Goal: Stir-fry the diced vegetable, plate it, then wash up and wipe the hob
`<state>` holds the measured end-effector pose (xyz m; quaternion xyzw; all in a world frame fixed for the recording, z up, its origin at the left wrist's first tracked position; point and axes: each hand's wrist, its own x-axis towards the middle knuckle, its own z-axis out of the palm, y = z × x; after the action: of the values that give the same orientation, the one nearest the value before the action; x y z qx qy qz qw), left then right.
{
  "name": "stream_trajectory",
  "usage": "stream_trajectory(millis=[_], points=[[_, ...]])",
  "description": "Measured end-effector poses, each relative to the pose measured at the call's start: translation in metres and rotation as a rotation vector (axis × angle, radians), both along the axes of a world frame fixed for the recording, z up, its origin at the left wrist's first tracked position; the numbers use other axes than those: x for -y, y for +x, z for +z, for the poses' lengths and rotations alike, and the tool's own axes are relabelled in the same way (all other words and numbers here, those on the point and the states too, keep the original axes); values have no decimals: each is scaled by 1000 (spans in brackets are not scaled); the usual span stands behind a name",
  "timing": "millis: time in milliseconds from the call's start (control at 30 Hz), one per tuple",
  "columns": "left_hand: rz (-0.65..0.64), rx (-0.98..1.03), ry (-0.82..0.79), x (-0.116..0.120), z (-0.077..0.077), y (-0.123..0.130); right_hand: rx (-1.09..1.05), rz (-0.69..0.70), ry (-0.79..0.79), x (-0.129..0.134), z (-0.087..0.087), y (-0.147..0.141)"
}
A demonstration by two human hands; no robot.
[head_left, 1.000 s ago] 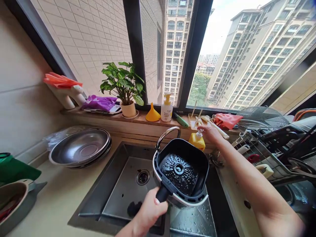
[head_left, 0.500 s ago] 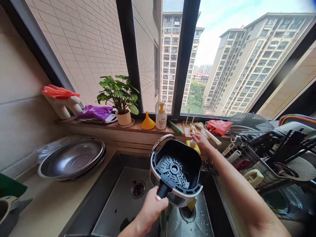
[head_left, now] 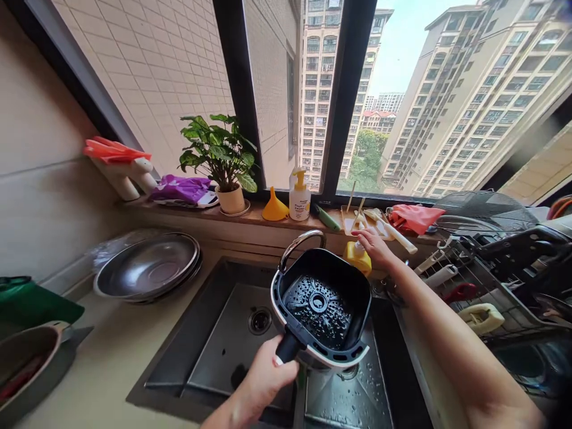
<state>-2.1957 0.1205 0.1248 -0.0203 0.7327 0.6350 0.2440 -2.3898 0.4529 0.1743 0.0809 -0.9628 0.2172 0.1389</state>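
Observation:
My left hand [head_left: 268, 369] is closed round the black handle of an air fryer basket [head_left: 319, 307], holding it tilted above the sink. Water drops cover the basket's dark inner plate, which has a round hole in its middle. Just past the basket's far right corner, my right hand [head_left: 374, 247] rests on the white pump head of a yellow dish soap bottle [head_left: 356, 260]. Its fingers bend over the pump, and the bottle's lower part is partly hidden. The curved metal faucet [head_left: 297, 243] rises behind the basket's left rim.
The double sink [head_left: 214, 345] lies below. Stacked metal pans [head_left: 149, 271] stand at left, near a pot [head_left: 42, 363]. Along the sill are a potted plant [head_left: 230, 199], an orange funnel [head_left: 274, 207] and a white pump bottle [head_left: 299, 202]. A dish rack [head_left: 469, 286] flanks my right arm.
The view has shifted, so the left counter and pot show more. A yellow piece visible in the right basin before is hidden now. Both hands keep their places on handle and pump.

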Motion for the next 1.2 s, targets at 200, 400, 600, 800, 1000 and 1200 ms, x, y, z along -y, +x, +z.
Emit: stream_trajectory(millis=[200,400,600,800,1000,1200], points=[[-44,106,-207,98,16,26,19,-36,-6,-1,-1,0],[-166,-91,-895,161,23,2,-35,-36,-7,-2,-8,-3],[-425,-241,-1457,181,14,-37,0,-88,-16,7,-1,4],[-470,-257,-1523,182,1,-55,17,-118,-32,14,6,12],[-515,-286,-1565,160,-22,-63,22,-118,-52,21,10,15],[-543,-262,-1609,141,-55,-76,20,-119,-87,25,14,17]])
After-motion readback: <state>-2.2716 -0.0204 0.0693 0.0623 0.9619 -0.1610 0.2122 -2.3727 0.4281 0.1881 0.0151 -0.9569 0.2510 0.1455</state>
